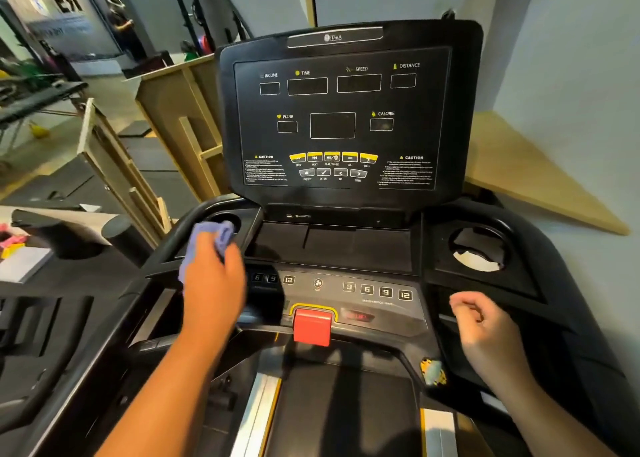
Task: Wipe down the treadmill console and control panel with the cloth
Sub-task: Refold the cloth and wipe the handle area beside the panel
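The black treadmill console stands upright ahead, with dark display windows and yellow buttons. Below it lies the control panel with numbered keys and a red safety key. My left hand grips a bunched light purple cloth and presses it on the left side of the panel, just in front of the left cup holder. The hand covers the leftmost keys. My right hand hovers loosely curled over the right side of the panel, holding nothing.
The right cup holder holds crumpled white paper. A yellow and blue scrap lies on the frame near my right wrist. Wooden frames and another black machine stand to the left. A wall runs along the right.
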Tool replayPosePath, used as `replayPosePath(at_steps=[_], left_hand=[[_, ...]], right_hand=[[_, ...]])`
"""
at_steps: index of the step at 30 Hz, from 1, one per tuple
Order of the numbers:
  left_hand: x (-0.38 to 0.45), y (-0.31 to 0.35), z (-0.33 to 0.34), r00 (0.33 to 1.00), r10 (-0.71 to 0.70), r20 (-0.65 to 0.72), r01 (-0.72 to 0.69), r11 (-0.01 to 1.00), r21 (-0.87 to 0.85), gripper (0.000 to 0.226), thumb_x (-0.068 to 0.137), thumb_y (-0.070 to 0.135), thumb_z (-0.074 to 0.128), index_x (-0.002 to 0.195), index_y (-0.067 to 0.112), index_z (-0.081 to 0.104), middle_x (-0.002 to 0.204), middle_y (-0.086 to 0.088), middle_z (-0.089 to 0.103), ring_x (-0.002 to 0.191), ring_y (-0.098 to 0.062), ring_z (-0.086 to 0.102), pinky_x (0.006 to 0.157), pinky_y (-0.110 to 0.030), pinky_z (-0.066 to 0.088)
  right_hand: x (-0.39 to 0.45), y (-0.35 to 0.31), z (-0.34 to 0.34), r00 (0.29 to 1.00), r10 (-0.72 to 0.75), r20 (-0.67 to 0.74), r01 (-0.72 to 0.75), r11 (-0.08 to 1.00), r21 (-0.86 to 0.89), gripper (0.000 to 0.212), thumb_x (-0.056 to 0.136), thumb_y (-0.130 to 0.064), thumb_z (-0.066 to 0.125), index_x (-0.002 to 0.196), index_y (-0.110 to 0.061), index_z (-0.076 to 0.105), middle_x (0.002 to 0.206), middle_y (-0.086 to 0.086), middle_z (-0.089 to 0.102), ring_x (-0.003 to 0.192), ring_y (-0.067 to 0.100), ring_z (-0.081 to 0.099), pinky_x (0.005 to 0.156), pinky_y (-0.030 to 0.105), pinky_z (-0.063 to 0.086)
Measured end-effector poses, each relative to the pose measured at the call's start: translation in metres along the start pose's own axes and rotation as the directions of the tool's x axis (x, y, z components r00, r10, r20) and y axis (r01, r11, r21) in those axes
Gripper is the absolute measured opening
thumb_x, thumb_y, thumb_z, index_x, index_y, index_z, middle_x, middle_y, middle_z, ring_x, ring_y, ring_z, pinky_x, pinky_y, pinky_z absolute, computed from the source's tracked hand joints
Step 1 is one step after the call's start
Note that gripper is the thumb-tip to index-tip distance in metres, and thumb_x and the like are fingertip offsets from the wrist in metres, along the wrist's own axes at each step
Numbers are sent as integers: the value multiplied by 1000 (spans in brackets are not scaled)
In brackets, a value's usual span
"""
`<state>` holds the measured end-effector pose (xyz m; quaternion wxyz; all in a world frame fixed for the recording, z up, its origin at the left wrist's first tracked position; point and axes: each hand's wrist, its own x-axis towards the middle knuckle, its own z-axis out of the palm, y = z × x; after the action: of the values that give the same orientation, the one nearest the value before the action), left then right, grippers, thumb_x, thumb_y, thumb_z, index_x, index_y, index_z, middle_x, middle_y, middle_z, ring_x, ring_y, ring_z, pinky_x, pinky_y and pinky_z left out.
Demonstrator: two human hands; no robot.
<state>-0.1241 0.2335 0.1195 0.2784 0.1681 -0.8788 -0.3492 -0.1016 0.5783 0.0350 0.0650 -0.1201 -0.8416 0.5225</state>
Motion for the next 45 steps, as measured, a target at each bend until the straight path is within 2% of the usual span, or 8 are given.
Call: replayPosePath(at_steps=[3,6,20,24,28,32,37,45], left_hand=[[-21,-21,48,964,49,263,-87,987,136,22,101,24,44,117,15,55,121,-16,64,112,-32,62,97,-53,48],[-52,-19,83,951,-50,305,-41,958,284,44,103,20,44,145,4,42,162,-15,33,154,-36,18,125,-55,13],[-121,28,107,528,530,663,-731,682,37,60,89,33,40,148,21,44,153,-1,50,143,-31,45,115,-56,39],[-71,-9,70,835,292,467,-387,914,121,51,94,16,46,145,20,50,152,-10,49,141,-36,42,115,-50,33],[-26,-29,37,971,30,237,-57,992,108,43,104,18,37,146,19,50,148,-13,54,144,-35,40,117,-53,34],[-20,-14,23,980,-201,0,199,971,-132,30,107,20,37,116,9,63,101,-11,66,97,-34,62,75,-38,45],[-9,4,0,952,-242,-187,188,945,-267,25,108,14,36,115,7,59,95,-8,57,87,-22,56,68,-21,42],[-46,-28,82,958,-47,282,-59,932,358,49,97,15,45,145,3,48,150,-24,46,140,-46,37,112,-62,33]], right_hand=[[-1,5,5,971,-200,-130,170,963,-211,8,95,-20,58,99,-19,65,98,0,61,97,24,57,82,37,48],[12,9,4,904,-403,-144,304,841,-448,36,90,-29,54,112,-5,65,112,11,62,112,33,54,97,42,42],[41,22,11,950,-306,58,267,703,-660,38,95,-28,59,128,-10,62,116,9,70,113,32,62,102,49,44],[41,20,11,947,-312,71,278,694,-664,40,97,-33,54,131,-13,60,120,6,68,116,29,61,105,47,43],[40,22,13,943,-329,49,269,670,-692,40,97,-36,54,129,-14,60,116,4,69,112,27,62,103,45,43],[39,24,13,939,-342,41,271,659,-701,39,97,-37,54,128,-15,60,113,3,68,110,25,61,103,43,43],[39,27,12,916,-400,37,309,640,-704,38,95,-34,58,125,-12,62,110,4,69,106,26,63,100,43,45],[41,32,13,915,-402,36,314,652,-690,43,98,-39,47,127,-12,62,115,4,68,110,27,61,102,44,45]])
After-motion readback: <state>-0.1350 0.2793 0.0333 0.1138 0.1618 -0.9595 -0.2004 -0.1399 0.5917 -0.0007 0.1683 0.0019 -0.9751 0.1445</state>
